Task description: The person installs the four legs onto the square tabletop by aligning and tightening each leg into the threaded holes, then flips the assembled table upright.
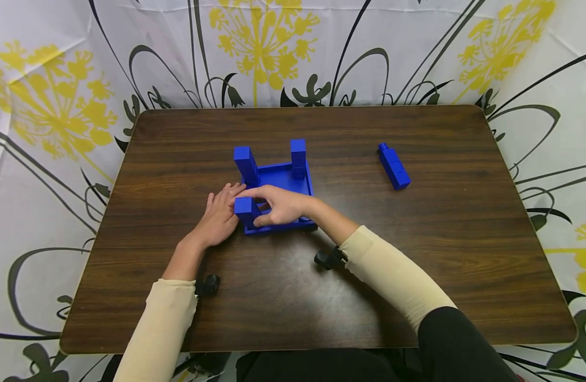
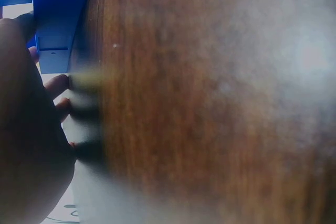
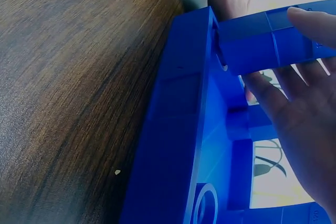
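Note:
A shallow blue plastic frame [image 1: 278, 229] with raised walls lies on the table, several blue posts standing up from its corners. My right hand [image 1: 284, 204] holds the near-left post [image 1: 245, 206], thumb on the near side and fingers around the far side. In the right wrist view this post [image 3: 252, 45] meets the frame's corner. My left hand [image 1: 218, 215] lies beside the frame's left wall, fingers extended and fingertips by its edge. Two more posts, far-left [image 1: 246, 164] and far-right [image 1: 298, 158], stand untouched. A round socket [image 3: 212, 198] shows at the near-right corner.
A loose blue post [image 1: 394, 167] with a narrow round end lies on the right part of the brown wooden table [image 1: 417, 254]. A white cloth [image 1: 173, 53] with yellow and grey flowers hangs behind the table's far edge.

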`<state>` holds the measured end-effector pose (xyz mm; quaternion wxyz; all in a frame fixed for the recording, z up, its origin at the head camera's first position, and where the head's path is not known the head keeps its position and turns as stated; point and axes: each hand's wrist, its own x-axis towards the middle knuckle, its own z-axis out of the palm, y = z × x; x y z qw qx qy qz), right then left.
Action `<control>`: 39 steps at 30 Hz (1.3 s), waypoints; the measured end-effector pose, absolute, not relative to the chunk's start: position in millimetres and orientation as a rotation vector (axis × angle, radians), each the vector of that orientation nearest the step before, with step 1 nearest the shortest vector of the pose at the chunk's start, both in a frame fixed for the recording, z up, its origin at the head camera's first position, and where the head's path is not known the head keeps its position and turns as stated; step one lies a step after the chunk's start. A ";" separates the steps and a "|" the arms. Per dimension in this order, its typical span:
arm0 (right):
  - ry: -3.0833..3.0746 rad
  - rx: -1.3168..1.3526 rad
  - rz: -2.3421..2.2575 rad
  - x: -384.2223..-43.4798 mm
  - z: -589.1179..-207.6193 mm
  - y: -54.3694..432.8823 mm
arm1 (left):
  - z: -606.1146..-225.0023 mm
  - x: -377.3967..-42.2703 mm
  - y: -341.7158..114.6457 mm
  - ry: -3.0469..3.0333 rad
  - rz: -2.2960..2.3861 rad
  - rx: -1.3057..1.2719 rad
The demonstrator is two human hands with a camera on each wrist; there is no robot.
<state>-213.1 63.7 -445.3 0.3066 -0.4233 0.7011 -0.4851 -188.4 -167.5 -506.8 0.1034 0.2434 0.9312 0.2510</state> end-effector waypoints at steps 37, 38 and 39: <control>2.274 -1.007 -1.267 -202.9 -450.8 51.9 | -506.9 -189.9 -166.1 2.735 0.761 0.666; 2.289 -1.000 -1.264 -202.1 -450.9 51.7 | -506.9 -189.8 -166.1 2.734 0.760 0.664; 2.300 -0.992 -1.264 -201.2 -451.0 51.5 | -506.7 -189.6 -166.1 2.733 0.760 0.663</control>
